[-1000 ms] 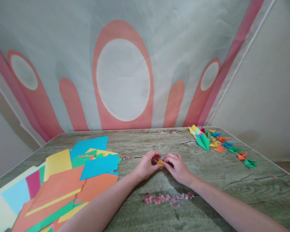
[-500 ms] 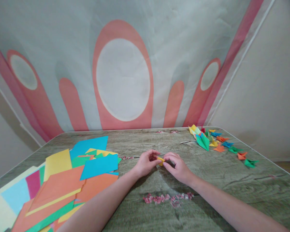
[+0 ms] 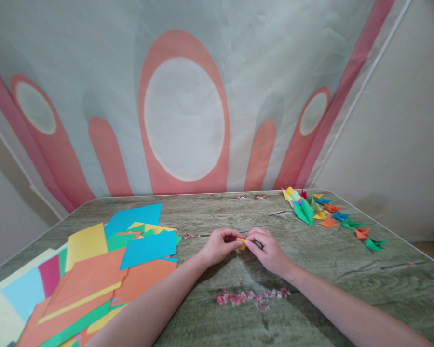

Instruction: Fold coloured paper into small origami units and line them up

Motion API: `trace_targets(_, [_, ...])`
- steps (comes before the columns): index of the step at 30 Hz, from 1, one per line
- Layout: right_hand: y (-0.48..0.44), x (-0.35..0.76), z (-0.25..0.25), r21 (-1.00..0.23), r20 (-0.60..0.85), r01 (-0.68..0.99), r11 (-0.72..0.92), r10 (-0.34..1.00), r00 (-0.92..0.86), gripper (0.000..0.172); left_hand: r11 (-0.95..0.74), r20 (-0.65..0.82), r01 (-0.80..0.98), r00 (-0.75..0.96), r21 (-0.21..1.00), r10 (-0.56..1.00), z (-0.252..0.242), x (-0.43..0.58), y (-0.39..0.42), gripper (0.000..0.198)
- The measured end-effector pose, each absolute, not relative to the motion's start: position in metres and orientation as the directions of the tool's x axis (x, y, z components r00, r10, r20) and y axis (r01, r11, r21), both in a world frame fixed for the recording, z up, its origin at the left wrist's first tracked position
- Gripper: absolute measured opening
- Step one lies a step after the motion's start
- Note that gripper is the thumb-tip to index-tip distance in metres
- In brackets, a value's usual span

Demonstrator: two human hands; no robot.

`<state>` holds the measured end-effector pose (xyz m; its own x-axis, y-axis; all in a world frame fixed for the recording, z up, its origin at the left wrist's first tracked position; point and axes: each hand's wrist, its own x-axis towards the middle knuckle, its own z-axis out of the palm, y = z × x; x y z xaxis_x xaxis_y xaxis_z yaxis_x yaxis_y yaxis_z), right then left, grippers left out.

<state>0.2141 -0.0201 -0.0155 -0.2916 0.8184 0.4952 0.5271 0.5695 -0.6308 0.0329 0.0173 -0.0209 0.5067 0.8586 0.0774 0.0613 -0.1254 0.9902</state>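
Note:
A small folded piece of yellow paper is held between my hands, just above the middle of the table. My left hand pinches its left side between thumb and fingers. From the other side, my right hand grips it with thumb and index fingertip. The fingertips partly cover the paper, so its exact folded shape is hidden.
Sheets and strips of coloured paper lie overlapping on the left of the wood-patterned table. At the back right is a green paper plane, beside several small folded paper figures. A printed backdrop hangs behind the table.
Both hands have shifted very slightly around the yellow paper; the left fingers now reach further over it and the paper is turned a little. The other papers have stayed where they were.

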Motion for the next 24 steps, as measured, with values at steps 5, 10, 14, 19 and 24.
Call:
trace_targets(5, [-0.022, 0.212, -0.013, -0.641, 0.492, 0.534, 0.551, 0.829, -0.265, 0.017, -0.108, 0.062, 0.071, 0.474, 0.992, 0.879, -0.019, 0.033, 0.017, 0.034])
trace_targets(10, [-0.024, 0.208, -0.015, -0.747, 0.426, 0.459, 0.481, 0.876, -0.224, 0.012, -0.023, 0.040, -0.045, 0.425, 0.999, 0.904, -0.011, 0.035, 0.011, 0.033])
trace_targets(14, [-0.025, 0.206, -0.019, -0.829, 0.318, 0.408, 0.383, 0.922, -0.220, 0.019, 0.040, 0.041, -0.178, 0.427, 0.983, 0.904, -0.006, 0.040, 0.002, 0.030])
trace_targets(19, [-0.026, 0.204, -0.019, -0.841, 0.327, 0.393, 0.373, 0.928, -0.180, 0.017, 0.093, 0.017, -0.231, 0.433, 0.968, 0.901, -0.006, 0.044, -0.002, 0.033])
trace_targets(24, [-0.030, 0.202, -0.012, -0.806, 0.395, 0.412, 0.425, 0.905, -0.159, 0.014, 0.056, 0.042, -0.216, 0.424, 0.975, 0.904, -0.007, 0.044, 0.000, 0.031])
